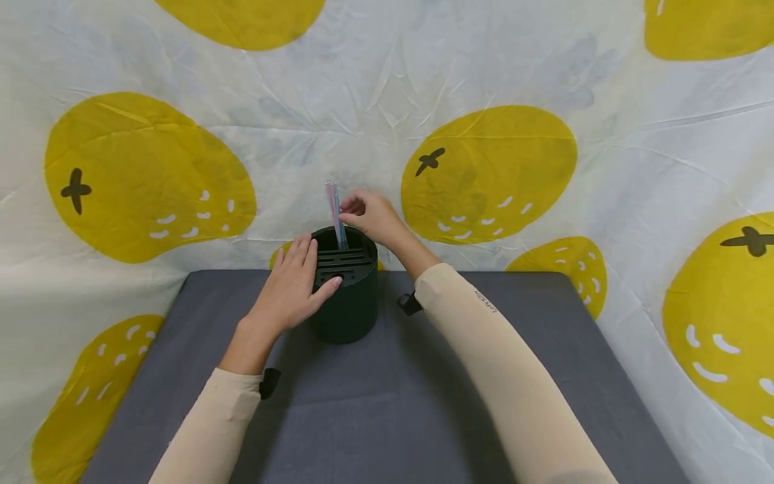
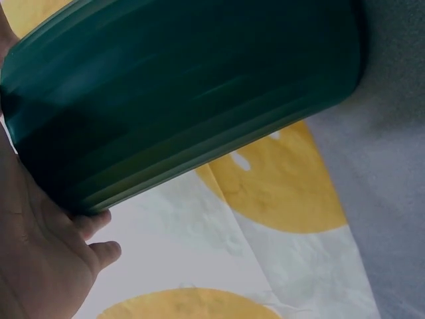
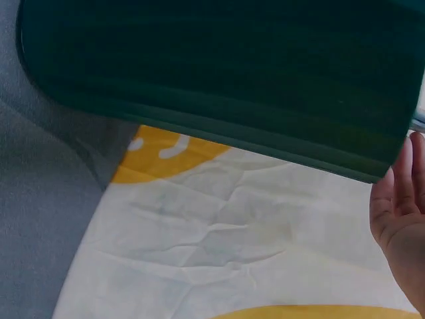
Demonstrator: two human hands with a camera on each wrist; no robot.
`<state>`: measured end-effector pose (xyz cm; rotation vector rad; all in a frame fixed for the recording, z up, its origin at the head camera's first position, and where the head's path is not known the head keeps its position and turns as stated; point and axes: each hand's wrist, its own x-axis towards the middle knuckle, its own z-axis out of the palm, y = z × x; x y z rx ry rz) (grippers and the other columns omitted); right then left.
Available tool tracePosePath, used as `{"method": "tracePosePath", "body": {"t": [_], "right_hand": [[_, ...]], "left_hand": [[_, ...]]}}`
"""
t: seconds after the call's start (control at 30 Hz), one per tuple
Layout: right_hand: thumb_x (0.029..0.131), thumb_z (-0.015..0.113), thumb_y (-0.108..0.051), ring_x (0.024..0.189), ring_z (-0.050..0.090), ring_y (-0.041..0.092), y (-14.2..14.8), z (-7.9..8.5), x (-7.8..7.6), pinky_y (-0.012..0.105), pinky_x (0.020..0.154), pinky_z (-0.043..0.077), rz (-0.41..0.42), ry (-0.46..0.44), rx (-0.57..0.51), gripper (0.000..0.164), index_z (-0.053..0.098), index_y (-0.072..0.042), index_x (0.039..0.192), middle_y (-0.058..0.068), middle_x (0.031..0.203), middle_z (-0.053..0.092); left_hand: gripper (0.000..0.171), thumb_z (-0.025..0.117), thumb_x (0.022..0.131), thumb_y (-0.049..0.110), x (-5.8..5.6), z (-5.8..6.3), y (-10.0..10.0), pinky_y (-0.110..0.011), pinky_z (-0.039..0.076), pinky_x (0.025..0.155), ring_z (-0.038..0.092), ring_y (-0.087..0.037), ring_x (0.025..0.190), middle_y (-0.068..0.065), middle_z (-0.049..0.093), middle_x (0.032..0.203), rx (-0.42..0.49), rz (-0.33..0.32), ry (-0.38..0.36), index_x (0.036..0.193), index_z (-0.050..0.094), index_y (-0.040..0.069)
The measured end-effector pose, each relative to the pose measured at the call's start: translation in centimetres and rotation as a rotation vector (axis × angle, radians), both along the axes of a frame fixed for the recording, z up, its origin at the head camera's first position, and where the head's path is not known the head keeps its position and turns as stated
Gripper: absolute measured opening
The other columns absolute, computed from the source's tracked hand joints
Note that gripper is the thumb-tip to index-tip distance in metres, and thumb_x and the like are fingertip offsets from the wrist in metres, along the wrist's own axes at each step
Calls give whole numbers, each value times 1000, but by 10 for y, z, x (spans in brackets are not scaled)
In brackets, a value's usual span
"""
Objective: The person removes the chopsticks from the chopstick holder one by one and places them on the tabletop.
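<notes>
A dark green round holder (image 1: 346, 312) with a slotted top stands upright near the table's back edge. Several slim translucent sticks (image 1: 335, 212), pinkish and bluish, rise from the opening at its rear. My right hand (image 1: 373, 216) has its fingers bent, with thumb and index fingertip pinching at the sticks above the rim. My left hand (image 1: 289, 286) rests on the holder's left upper edge, fingers extended towards the back and thumb stretched across the front of the top. In the left wrist view, the holder's side (image 2: 186, 100) fills the upper part, beside the palm.
Grey cloth covers the table (image 1: 363, 417). A pale curtain (image 1: 314, 128) printed with yellow fruit hangs right behind the table and down both sides. Dark wrist-worn pieces show at the left cuff (image 1: 269, 383) and right cuff (image 1: 409, 304).
</notes>
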<state>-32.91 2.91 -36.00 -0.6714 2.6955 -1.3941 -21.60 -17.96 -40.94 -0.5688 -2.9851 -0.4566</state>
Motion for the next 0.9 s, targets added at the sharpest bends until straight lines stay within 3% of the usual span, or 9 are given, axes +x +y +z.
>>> {"method": "tracePosePath", "body": {"t": [0.4, 0.9], "right_hand": [[100, 71, -22, 99, 65, 21, -7, -5, 5, 32, 89, 57, -16, 35, 16, 21, 65, -7, 113, 9, 108, 68], [102, 69, -22, 96, 63, 21, -8, -5, 6, 32, 88, 56, -21, 42, 41, 17, 63, -7, 108, 9, 107, 66]], "left_hand": [[96, 35, 104, 69, 7, -1, 2, -65, 7, 126, 6, -40, 161, -23, 9, 172, -8, -4, 29, 164, 15, -4], [96, 34, 103, 70, 6, -2, 2, -64, 7, 127, 6, -39, 161, -21, 7, 173, -1, -1, 27, 164, 15, -3]]}}
